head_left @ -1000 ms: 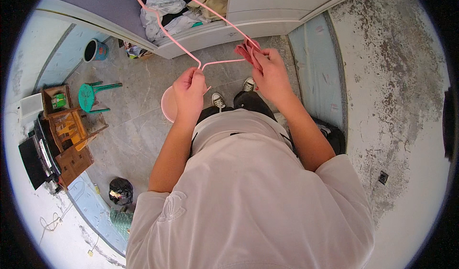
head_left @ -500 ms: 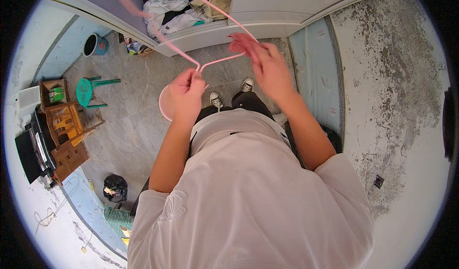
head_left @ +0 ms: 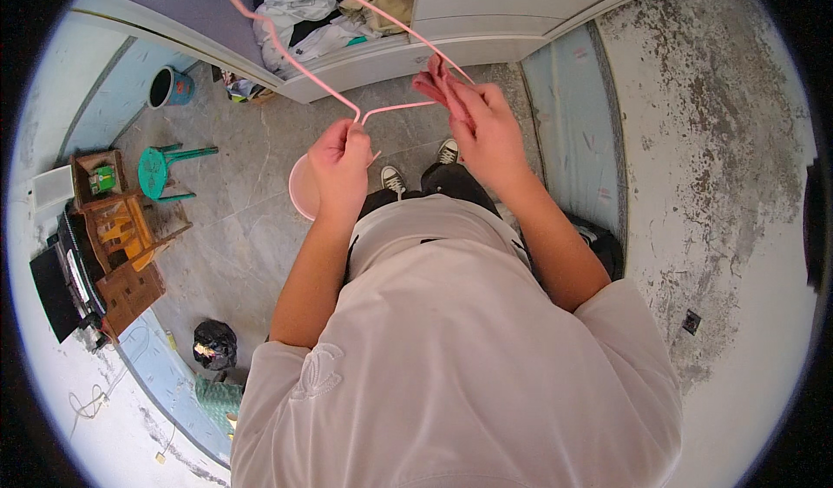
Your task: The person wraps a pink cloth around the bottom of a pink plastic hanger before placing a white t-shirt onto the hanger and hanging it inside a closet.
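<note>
A pink clothes hanger (head_left: 304,73) is held up in front of me, its wide frame stretching toward the wardrobe. My left hand (head_left: 341,165) is closed around the hanger near its hook end. In my right hand (head_left: 491,137) a crumpled dark-pink cloth (head_left: 441,85) is gripped against the hanger's right-hand end, and its folds hide part of the bar there. Below my left hand a pink basin or bucket (head_left: 304,189) stands on the floor, partly covered by the hand and forearm.
Ahead, an open wardrobe compartment holds piled clothes (head_left: 299,11). To the left are a green stool (head_left: 154,173), a blue bucket (head_left: 180,88), a wooden cabinet (head_left: 130,293) and a black rubbish bag (head_left: 214,344). A stained wall (head_left: 703,141) rises on the right.
The pink cloth has gone from blurred to steady, its folds now bunched upright at the bar. My right hand has shifted slightly down; the left keeps its hold on the hanger.
</note>
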Motion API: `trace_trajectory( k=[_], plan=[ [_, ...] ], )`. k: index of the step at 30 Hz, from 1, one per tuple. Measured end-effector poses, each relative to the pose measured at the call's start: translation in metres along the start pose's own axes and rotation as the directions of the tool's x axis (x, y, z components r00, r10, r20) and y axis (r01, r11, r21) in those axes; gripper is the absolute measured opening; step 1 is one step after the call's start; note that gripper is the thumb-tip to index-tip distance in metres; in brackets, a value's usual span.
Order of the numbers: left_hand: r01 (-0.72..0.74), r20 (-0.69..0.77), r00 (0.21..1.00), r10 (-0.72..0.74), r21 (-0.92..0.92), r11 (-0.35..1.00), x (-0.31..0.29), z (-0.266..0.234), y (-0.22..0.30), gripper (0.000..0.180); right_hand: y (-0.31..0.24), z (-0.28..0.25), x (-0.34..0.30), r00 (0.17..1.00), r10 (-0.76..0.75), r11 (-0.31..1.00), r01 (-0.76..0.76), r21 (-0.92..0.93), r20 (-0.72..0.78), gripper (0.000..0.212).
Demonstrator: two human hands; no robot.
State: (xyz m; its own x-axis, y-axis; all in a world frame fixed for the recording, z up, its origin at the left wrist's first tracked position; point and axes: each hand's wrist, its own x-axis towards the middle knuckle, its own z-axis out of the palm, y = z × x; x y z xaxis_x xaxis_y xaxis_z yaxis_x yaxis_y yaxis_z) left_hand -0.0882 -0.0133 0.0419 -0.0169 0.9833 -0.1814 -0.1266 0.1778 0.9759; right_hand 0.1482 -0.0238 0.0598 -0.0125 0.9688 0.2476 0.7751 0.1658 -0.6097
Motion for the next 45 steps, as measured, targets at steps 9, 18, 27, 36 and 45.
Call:
trace_trajectory(
  k=[9, 18, 27, 36, 45],
  plan=[
    [-0.097, 0.093, 0.993, 0.071, 0.316, 0.944, 0.001, 0.014, -0.019, 0.027, -0.039, 0.001, 0.016, 0.955, -0.29, 0.955, 0.285, 0.081, 0.064, 0.049],
    [0.068, 0.066, 0.993, -0.094, 0.321, 0.945, 0.003, 0.019, 0.001, 0.023, -0.042, 0.002, 0.01, 0.968, -0.241, 0.963, 0.23, 0.138, 0.073, 0.035],
    [-0.133, 0.178, 0.982, 0.064, 0.41, 0.902, -0.002, 0.023, 0.003, 0.025, -0.035, 0.0, 0.016, 0.967, -0.229, 0.963, 0.207, 0.173, 0.115, 0.032],
    [0.101, 0.087, 0.991, -0.106, 0.057, 0.993, -0.006, -0.003, 0.041, 0.023, 0.02, -0.003, -0.013, 0.995, 0.082, 0.99, -0.088, 0.112, 0.062, 0.026],
    [0.13, 0.09, 0.989, -0.119, -0.141, 0.981, -0.004, 0.004, 0.024, 0.025, -0.002, 0.001, -0.013, 0.994, 0.109, 0.993, -0.109, 0.052, -0.01, 0.025]
  ],
)
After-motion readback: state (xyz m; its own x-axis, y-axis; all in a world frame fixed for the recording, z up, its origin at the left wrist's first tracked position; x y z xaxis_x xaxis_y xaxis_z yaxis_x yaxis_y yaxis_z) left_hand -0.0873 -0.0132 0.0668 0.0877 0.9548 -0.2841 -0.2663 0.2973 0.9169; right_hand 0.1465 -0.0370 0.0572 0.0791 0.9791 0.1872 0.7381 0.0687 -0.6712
